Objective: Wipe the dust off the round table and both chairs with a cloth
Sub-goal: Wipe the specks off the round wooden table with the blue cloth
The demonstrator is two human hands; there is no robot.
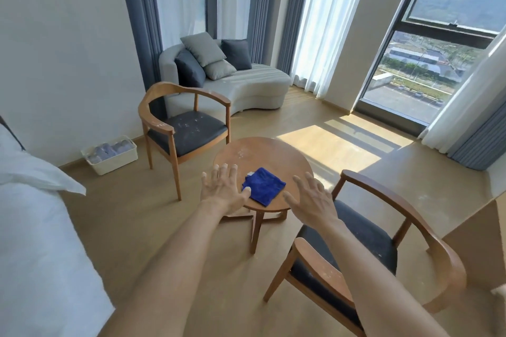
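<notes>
Setting: hotel-style bedroom with a sitting area. White-sheeted bed [32, 227] at near left; curved grey sofa [246, 85] with cushions at far centre. Floor-to-ceiling windows [427, 57] at right, sheer and blue-grey curtains [139, 16]. Basket of rolled towels [111, 154] by left wall. Wood floor.

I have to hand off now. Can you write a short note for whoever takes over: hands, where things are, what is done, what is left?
Left hand and right hand: both open, reaching toward the round table, holding nothing.
Blue cloth lies folded on the table.
White dust shows on the table and on the far chair; near chair is speckled too.
Done: nothing visible.
Left: take the cloth, wipe table and both chairs.
</notes>
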